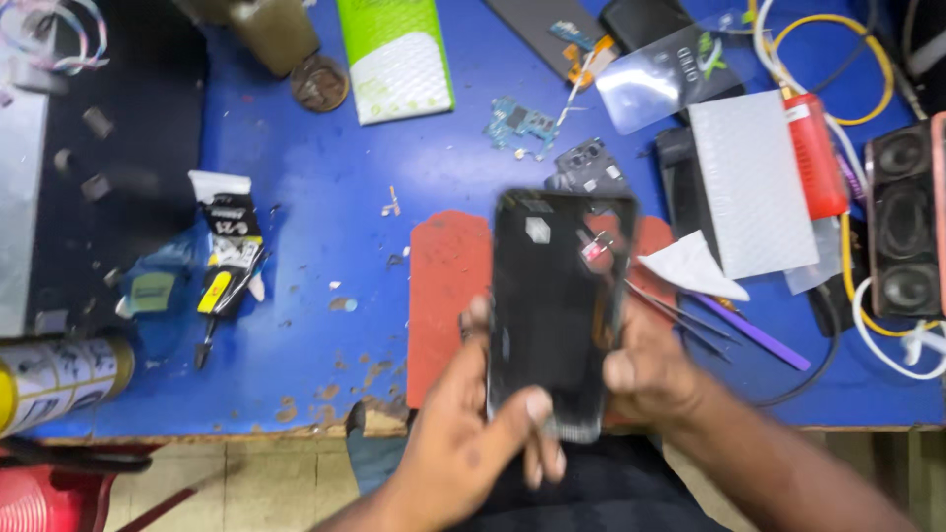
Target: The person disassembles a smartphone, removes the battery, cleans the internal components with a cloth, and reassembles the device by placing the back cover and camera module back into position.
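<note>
Phone (557, 305) held up over the mat (448, 296), near the front edge of the table (315, 197). Left hand (463, 443) below it, right hand (655, 379) on its right side. Tweezers (690, 320) just right of the phone. Glue tube (229, 251) far to the left. Small circuit board (517, 123) behind the phone. Speaker (902, 222) at the far right.

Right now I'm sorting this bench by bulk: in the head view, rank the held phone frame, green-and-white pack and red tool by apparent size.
1. phone frame, though it is nearest the camera
2. green-and-white pack, cut off by the top edge
3. red tool
</note>
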